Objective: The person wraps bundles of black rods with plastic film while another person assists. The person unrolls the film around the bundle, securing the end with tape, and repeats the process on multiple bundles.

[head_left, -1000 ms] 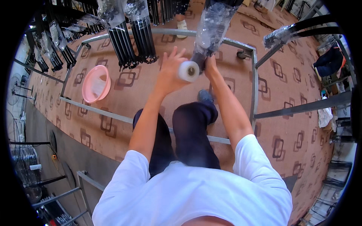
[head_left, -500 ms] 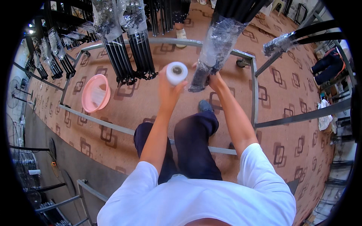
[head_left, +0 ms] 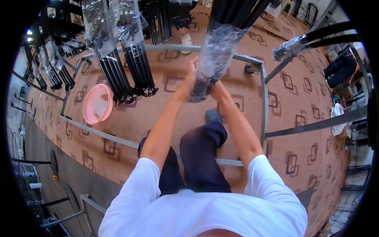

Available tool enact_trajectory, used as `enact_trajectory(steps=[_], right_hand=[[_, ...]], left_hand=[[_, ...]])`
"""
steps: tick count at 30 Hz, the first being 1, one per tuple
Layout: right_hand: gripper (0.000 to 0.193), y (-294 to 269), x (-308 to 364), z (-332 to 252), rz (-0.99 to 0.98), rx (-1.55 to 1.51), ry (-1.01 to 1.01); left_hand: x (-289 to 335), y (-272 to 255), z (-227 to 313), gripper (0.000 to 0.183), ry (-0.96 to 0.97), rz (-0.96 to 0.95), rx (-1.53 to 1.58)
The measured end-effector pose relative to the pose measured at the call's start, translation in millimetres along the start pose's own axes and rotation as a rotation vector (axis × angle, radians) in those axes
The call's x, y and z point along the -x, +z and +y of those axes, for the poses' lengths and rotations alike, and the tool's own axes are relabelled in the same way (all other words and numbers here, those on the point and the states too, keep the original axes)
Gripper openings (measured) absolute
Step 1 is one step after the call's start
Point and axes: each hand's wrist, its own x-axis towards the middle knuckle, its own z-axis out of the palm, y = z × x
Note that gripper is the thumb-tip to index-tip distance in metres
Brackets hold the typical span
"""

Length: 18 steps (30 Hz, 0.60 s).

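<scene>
A bundle of black tubes [head_left: 233,15] hangs before me, its lower end wrapped in clear plastic stretch film [head_left: 219,51]. My left hand [head_left: 190,77] is against the bundle's left side, its fingers mostly hidden behind the wrapped part. No film roll shows; whether this hand holds one behind the bundle, I cannot tell. My right hand [head_left: 216,91] is closed around the bundle's lower right side, close to its bottom end, with its fingertips out of sight.
Two more film-wrapped bundles of black rods [head_left: 112,73] hang to the left. A pink basin [head_left: 91,117] stands on the patterned floor, inside a grey metal frame [head_left: 262,102]. Another wrapped bundle [head_left: 290,48] juts in from the right. Other people [head_left: 182,17] stand farther off.
My left hand has moved right and up to the bundle; the white film roll it held has gone out of sight. The bundle and my right hand appear slightly farther left and lower.
</scene>
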Motion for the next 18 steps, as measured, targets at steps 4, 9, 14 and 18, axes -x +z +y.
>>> enact_trajectory(steps=[4,9,14,18], right_hand=[[0.028,11.2,-3.8,7.4,0.465,0.393,-0.602],[0.038,10.5,23.3,-18.3,0.701,0.911,-0.656],[0.039,0.7,78.0,-46.2,0.458,0.697,-0.368],[0.047,7.0,103.9,-43.1,0.174,0.333,-0.296]], left_hand=[[-0.6,-29.2,-29.5,0.043,-0.119,-0.232,0.069],[8.8,-23.2,-34.8,0.059,0.267,-0.280,-0.463],[-1.1,-21.7,-33.6,0.068,0.245,-0.263,-0.173],[9.8,-7.0,-17.2,0.070,0.031,-0.342,-0.096]])
